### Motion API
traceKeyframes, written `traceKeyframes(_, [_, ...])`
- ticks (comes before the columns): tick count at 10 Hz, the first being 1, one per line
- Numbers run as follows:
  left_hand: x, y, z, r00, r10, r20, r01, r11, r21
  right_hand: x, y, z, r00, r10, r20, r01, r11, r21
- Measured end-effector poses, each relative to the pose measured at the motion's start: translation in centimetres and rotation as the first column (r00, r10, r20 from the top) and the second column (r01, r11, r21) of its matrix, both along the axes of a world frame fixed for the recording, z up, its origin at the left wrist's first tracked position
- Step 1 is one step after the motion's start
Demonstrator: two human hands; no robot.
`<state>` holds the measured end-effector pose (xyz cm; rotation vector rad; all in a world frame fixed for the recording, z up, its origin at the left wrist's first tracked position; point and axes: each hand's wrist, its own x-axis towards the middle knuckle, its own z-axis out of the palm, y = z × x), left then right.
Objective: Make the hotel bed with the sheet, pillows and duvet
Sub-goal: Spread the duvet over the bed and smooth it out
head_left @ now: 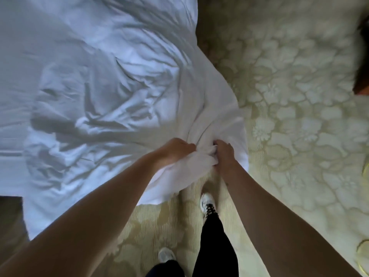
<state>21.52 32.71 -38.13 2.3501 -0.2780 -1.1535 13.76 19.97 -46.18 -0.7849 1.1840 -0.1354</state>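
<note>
A white sheet [95, 80] lies rumpled over the bed, filling the left and upper part of the view. One corner of it hangs off the bed's edge above the carpet. My left hand [173, 149] grips a bunched fold of that corner. My right hand [224, 154] grips the same bunch just to the right, the two hands almost touching. No pillows or duvet are in view.
Pale green floral carpet [299, 116] spreads to the right and below. My feet in white shoes [207, 202] and dark trousers stand right by the bed corner. A dark object [362, 62] sits at the right edge.
</note>
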Motion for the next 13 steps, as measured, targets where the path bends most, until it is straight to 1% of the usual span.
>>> traceKeyframes(1, [1.4,1.6,5.3,0.992,0.048,0.12,-0.031,0.989,-0.143,1.3,1.1,7.2,0.985,0.093,0.144,-0.068,0.984,-0.165])
traceKeyframes(2, [2.7,2.6,11.1,0.942,0.169,0.291,-0.057,0.933,-0.356,2.6,4.6,14.9,0.924,0.33,0.194,-0.236,0.89,-0.39])
traceKeyframes(3, [4.1,4.2,16.6,0.875,0.089,0.476,0.014,0.978,-0.208,3.1,10.0,20.6,0.724,0.66,0.199,-0.44,0.665,-0.603])
traceKeyframes(4, [5.1,8.5,19.3,0.875,-0.155,0.458,0.095,0.984,0.15,2.9,15.6,23.7,0.485,0.868,0.11,-0.627,0.433,-0.648])
traceKeyframes(5, [5.7,14.9,19.4,0.888,-0.205,0.411,0.096,0.958,0.272,2.1,19.1,24.5,0.317,0.942,-0.111,-0.717,0.161,-0.678])
traceKeyframes(6, [5.2,19.8,18.8,0.94,-0.077,0.332,0.03,0.989,0.145,1.4,21.5,24.8,0.232,0.952,-0.2,-0.792,0.066,-0.606])
traceKeyframes(7, [4.9,22.3,19.1,0.92,0.036,0.39,-0.069,0.995,0.07,1.8,22.3,25.8,0.179,0.98,-0.084,-0.87,0.117,-0.48])
traceKeyframes(8, [5.9,24.4,19.4,0.874,0.204,0.441,-0.216,0.976,-0.022,3.0,20.6,26.3,0.349,0.936,0.039,-0.822,0.326,-0.468])
traceKeyframes(9, [8.0,26.1,19.6,0.836,0.373,0.403,-0.363,0.926,-0.105,4.4,18.6,25.5,0.707,0.707,-0.004,-0.595,0.593,-0.543])
traceKeyframes(10, [9.1,27.0,20.5,0.798,0.46,0.39,-0.435,0.887,-0.156,5.7,18.1,23.6,0.79,0.588,-0.173,-0.573,0.608,-0.55])
traceKeyframes(11, [10.1,27.8,22.2,0.853,0.259,0.454,-0.302,0.953,0.025,7.1,19.0,21.9,0.853,0.517,-0.064,-0.511,0.806,-0.3])
traceKeyframes(12, [11.7,28.5,22.4,0.836,0.329,0.439,-0.36,0.933,-0.013,10.0,19.6,21.4,0.854,0.518,0.05,-0.507,0.849,-0.145])
traceKeyframes(13, [13.2,29.7,22.9,0.843,0.291,0.452,-0.326,0.945,-0.001,14.1,20.3,22.6,0.855,0.511,0.09,-0.464,0.831,-0.305])
